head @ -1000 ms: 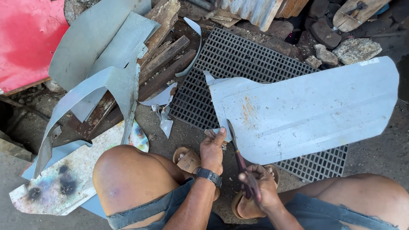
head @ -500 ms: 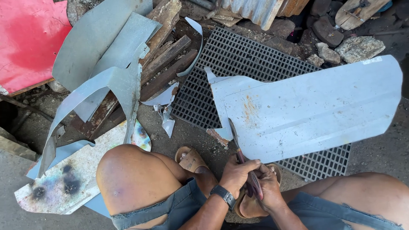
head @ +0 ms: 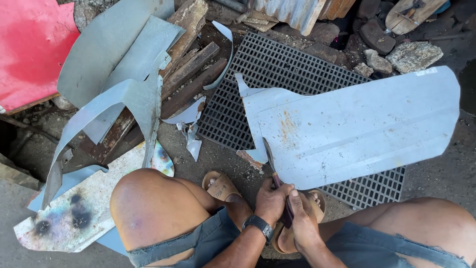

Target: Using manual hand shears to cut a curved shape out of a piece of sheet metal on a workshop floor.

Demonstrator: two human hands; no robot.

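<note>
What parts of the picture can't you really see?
Head view:
- Handles of the metal shears: wrapped by the left hand and right hand.
- Grey metal sheet near edge: partly behind the blades.
- Black floor grate: middle covered by the sheet.
- Right sandal: mostly under the hands.
- Red panel: cut off by the left edge.

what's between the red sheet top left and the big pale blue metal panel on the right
In the head view, curved grey metal offcuts, weathered wooden planks and a black grid grate lie between red sheet and panel.
</note>
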